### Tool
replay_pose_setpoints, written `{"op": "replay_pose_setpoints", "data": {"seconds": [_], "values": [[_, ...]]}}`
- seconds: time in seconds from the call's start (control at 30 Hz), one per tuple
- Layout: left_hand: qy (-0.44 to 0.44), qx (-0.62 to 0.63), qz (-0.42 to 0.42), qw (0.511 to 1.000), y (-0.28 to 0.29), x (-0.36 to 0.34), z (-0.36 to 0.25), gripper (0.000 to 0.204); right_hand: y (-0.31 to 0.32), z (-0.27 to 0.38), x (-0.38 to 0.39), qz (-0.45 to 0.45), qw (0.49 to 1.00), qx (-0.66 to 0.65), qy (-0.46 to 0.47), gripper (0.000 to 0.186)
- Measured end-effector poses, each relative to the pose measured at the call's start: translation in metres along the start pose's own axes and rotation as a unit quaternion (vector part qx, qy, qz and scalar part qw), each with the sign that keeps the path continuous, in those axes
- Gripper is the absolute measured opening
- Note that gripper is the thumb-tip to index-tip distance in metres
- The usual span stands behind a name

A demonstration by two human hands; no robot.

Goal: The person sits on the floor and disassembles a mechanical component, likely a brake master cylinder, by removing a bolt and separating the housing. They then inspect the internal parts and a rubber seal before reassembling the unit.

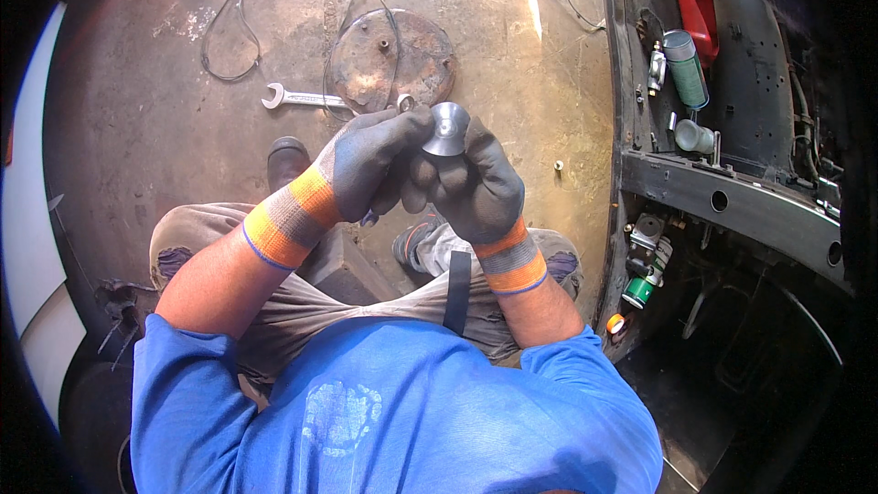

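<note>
As the head view looks down, your gloved left hand [382, 154] and gloved right hand [480, 181] meet before you, both with fingers closed on a shiny, flared metal piece [446, 131] held between them above the floor [540, 247]. Just beyond lie a wrench [306, 99] and a rusty round plate [361, 64].

The scene is viewed from the wearer's head through a wide fisheye camera, pointed steeply downward. The blue T-shirt [412, 412] is seen closest, along the lower edge; the gloved left hand [375, 165] and gloved right hand [483, 181] are framed near the middle, farther from the lens. The floor [526, 101] is seen beyond them. The white panel [32, 220] is bowed along the left rim.
</note>
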State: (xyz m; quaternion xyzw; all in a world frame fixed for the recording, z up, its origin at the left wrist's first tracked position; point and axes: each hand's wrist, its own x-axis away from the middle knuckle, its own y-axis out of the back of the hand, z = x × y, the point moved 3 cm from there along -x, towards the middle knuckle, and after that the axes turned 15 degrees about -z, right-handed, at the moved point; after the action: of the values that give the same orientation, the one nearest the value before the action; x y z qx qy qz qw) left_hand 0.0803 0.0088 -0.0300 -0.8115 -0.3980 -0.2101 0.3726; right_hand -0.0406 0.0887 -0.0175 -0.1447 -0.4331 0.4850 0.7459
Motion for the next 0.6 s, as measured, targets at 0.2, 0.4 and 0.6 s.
{"op": "replay_pose_setpoints", "data": {"seconds": [0.2,0.4,0.6], "values": [[-0.028,-0.037,-0.035,0.998,0.001,-0.001,-0.008,0.04,0.009,0.012,0.0,-0.107,0.984,0.137,0.044,0.037],[-0.034,-0.142,-0.049,0.988,0.002,0.011,-0.033,0.031,0.009,0.018,0.002,-0.132,0.966,0.219,0.041,0.03],[-0.06,-0.02,-0.102,0.993,0.007,-0.004,-0.002,0.042,0.005,0.007,0.005,-0.135,0.98,0.142,0.041,0.027]]}}
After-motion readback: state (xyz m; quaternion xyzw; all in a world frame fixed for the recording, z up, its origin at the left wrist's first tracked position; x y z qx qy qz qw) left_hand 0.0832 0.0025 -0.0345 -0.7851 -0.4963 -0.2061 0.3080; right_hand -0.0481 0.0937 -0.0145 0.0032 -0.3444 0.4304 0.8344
